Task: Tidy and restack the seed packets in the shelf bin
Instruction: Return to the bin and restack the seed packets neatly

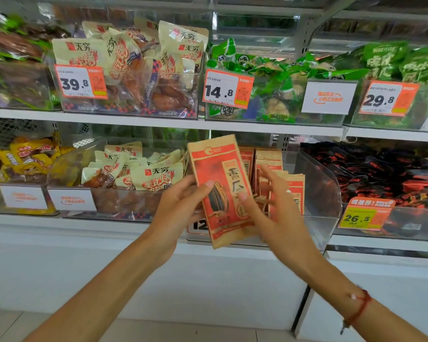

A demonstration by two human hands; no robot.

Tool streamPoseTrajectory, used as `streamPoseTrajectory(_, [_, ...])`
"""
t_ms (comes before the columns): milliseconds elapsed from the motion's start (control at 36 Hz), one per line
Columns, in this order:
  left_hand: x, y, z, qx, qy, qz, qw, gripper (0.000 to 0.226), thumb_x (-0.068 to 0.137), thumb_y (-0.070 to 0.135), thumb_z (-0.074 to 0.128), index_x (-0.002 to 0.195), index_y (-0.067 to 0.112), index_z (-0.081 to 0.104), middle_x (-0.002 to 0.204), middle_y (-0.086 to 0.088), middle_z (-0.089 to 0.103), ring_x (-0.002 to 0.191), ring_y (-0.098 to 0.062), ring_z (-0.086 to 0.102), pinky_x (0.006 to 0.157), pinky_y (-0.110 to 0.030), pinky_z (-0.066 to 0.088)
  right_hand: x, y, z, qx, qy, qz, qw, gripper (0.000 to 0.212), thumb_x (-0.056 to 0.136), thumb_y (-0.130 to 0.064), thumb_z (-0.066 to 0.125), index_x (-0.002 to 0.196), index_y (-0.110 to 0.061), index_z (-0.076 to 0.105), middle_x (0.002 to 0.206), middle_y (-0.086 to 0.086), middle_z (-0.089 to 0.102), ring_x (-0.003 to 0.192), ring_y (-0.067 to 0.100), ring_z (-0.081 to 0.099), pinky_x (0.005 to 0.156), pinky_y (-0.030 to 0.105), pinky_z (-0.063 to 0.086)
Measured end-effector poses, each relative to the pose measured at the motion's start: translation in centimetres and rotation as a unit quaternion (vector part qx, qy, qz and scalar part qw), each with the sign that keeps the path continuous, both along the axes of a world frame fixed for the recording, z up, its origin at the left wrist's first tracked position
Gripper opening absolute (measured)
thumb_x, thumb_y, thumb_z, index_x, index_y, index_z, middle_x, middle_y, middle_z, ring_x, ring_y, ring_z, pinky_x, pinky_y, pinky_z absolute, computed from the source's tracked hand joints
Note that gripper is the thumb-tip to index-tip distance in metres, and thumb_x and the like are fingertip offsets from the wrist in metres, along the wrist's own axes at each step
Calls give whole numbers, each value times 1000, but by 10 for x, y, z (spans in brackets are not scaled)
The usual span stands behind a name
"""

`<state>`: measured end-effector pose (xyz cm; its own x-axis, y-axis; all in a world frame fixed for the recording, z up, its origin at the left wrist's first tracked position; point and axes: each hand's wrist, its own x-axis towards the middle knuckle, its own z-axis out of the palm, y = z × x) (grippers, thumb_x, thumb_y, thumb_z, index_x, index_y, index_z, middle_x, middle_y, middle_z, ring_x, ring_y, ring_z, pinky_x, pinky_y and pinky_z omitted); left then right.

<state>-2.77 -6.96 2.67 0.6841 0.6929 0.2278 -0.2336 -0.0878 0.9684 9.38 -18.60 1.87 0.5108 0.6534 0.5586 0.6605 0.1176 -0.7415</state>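
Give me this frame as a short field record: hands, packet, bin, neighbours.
left hand: grips the held seed packet at its left edge, thumb on the front
right hand: fingers spread at the packet's right edge; grip unclear
held seed packet: upright, tilted slightly, in front of the bin
clear bin: more seed packets standing behind
left neighbour: cream snack bags
right neighbour: black-and-red packs

Price tag (198, 225) mostly hidden behind held seed packet (220, 191); right hand (269, 206) motion-blurred, its grip perhaps unreadable; packets (3, 65) at left edge blurred, cropped.
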Motion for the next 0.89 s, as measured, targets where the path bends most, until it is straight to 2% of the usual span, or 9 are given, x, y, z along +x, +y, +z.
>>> streamPoseTrajectory(56, [0, -1, -1, 26, 5, -16, 1000, 20, 94, 22, 56, 113, 23, 63, 99, 4, 75, 88, -8, 71, 70, -20, 58, 8, 0, 1, -35, 126, 47, 990, 49, 86, -42, 59, 132, -33, 44, 115, -14, 61, 99, -1, 62, 74, 19, 55])
streamPoseTrajectory(139, [2, -2, -3, 47, 4, -26, 999, 20, 93, 23, 57, 112, 27, 62, 98, 9, 74, 88, -3, 70, 65, -14, 54, 16, -1, 1, -49, 194, 77, 977, 30, 86, -25, 62, 117, -25, 60, 103, -7, 70, 91, 6, 67, 66, 16, 55])
streamPoseTrajectory(333, [9, 0, -7, 115, 13, -18, 993, 33, 83, 23, 68, 112, 35, 57, 112, 13, 66, 95, 1, 65, 72, -13, 53, 25, -4, 1, -1, 269, 80, 960, 30, 83, -20, 67, 113, -19, 62, 101, -2, 73, 89, 11, 70, 76, 29, 55])
streamPoseTrajectory(444, [11, 2, -9, 155, 1, -4, 988, 33, 83, 18, 70, 110, 32, 59, 108, 11, 68, 94, 1, 65, 72, -13, 52, 25, -8, 12, 26, 152, 34, 988, 33, 79, -16, 72, 108, -23, 57, 101, -10, 67, 85, -4, 64, 67, 13, 52])
streamPoseTrajectory(583, [11, 4, -14, 227, 9, -3, 974, 34, 84, 21, 70, 112, 37, 59, 109, 20, 68, 104, 2, 62, 85, -20, 52, 38, -17, 25, 60, -104, -61, 991, 63, 75, -39, 70, 130, -26, 42, 127, -9, 51, 118, 11, 50, 98, 35, 44])
streamPoseTrajectory(667, [12, 5, -16, 230, -2, -23, 973, 34, 85, 20, 68, 115, 33, 59, 109, 21, 67, 106, 2, 61, 83, -15, 51, 39, -18, 37, 23, -147, -58, 987, 69, 80, -37, 69, 139, -32, 33, 136, -11, 43, 127, 8, 41, 105, 27, 37])
streamPoseTrajectory(750, [14, 7, -19, 250, 0, -12, 968, 33, 86, 26, 66, 117, 35, 58, 111, 22, 65, 108, 3, 59, 86, -16, 51, 41, -16, 47, -7, -212, -43, 976, 43, 81, -27, 68, 120, -35, 52, 110, -20, 58, 103, 0, 55, 89, 25, 48])
streamPoseTrajectory(806, [14, 12, -23, 272, 10, 19, 962, 33, 85, 39, 63, 118, 39, 58, 111, 24, 64, 107, 4, 59, 85, -18, 52, 41, -13, 49, -5, -225, -20, 974, 25, 83, -16, 69, 102, -31, 63, 91, -21, 65, 85, -3, 60, 75, 14, 48])
streamPoseTrajectory(889, [15, 25, -30, 365, 36, 136, 920, 35, 90, 60, 48, 116, 41, 58, 112, 23, 61, 109, 3, 56, 83, -13, 50, 40, -13, 54, 41, -203, -3, 978, 20, 84, -11, 68, 94, -28, 66, 81, -18, 69, 80, 2, 64, 70, 15, 50])
